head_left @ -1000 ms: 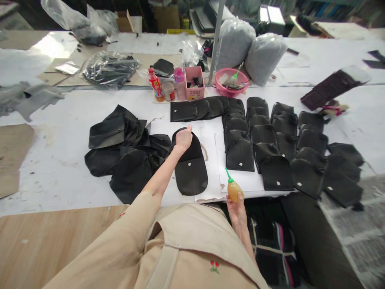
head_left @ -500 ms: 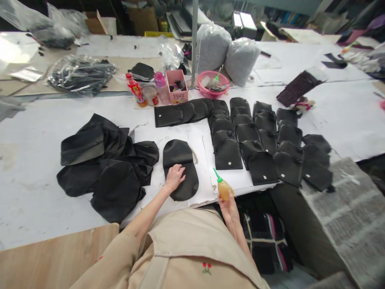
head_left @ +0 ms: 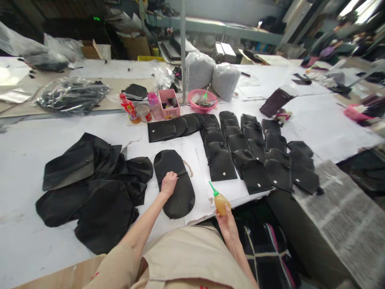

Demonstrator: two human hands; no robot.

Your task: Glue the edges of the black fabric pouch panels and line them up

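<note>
Black panel (head_left: 180, 196): flat, frame centre. My left hand (head_left: 169, 184): on panel's middle, fingers bunched, splayed half-second ago; pinching or merely pressing, cannot tell. Panel's top end, under my hand one second ago, now uncovered; probably means surface settled for work. My right hand (head_left: 226, 224): gripping amber squeeze bottle (head_left: 221, 204), lower centre, green nozzle (head_left: 213, 188) up. Loose black heap (head_left: 102, 200), left, crowds panel. Overlapping black pieces (head_left: 222, 164), centre right, limit room. Pink basin (head_left: 203, 108), upper centre, well apart.

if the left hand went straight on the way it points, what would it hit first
Past the black piece under it, the left hand would probably meet the row of folded black pieces, though depth is unclear.
</note>
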